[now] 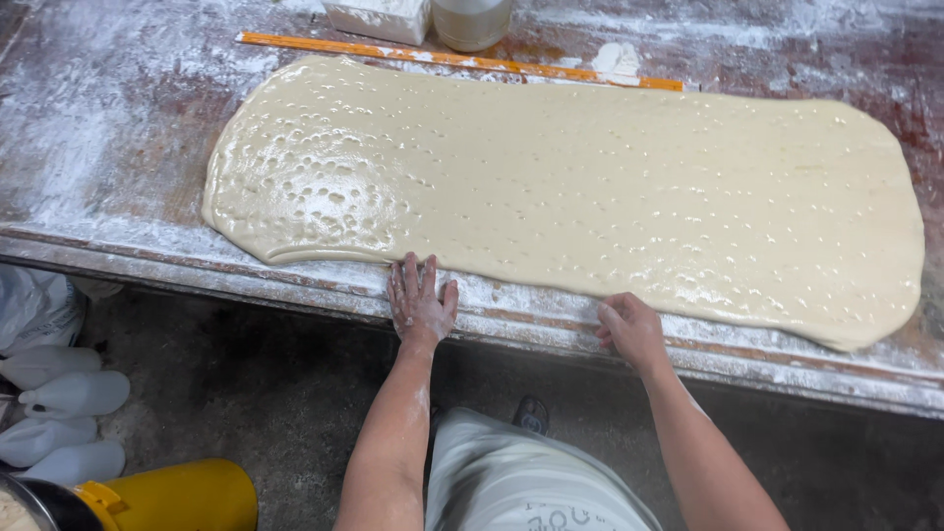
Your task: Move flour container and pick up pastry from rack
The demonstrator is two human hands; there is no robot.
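Dough sheet (570, 187), left hand (421, 303) flat, right hand (631, 329) at edge

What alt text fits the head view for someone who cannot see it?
A long, dimpled sheet of dough lies on a floured table; the left hand lies flat and the right hand curls at its near edge. A yellow ruler lies behind.

At twelve o'clock the white tub (379, 17) and jar (471, 22) are cut by the edge, and at seven o'clock the yellow container (167, 497) too.
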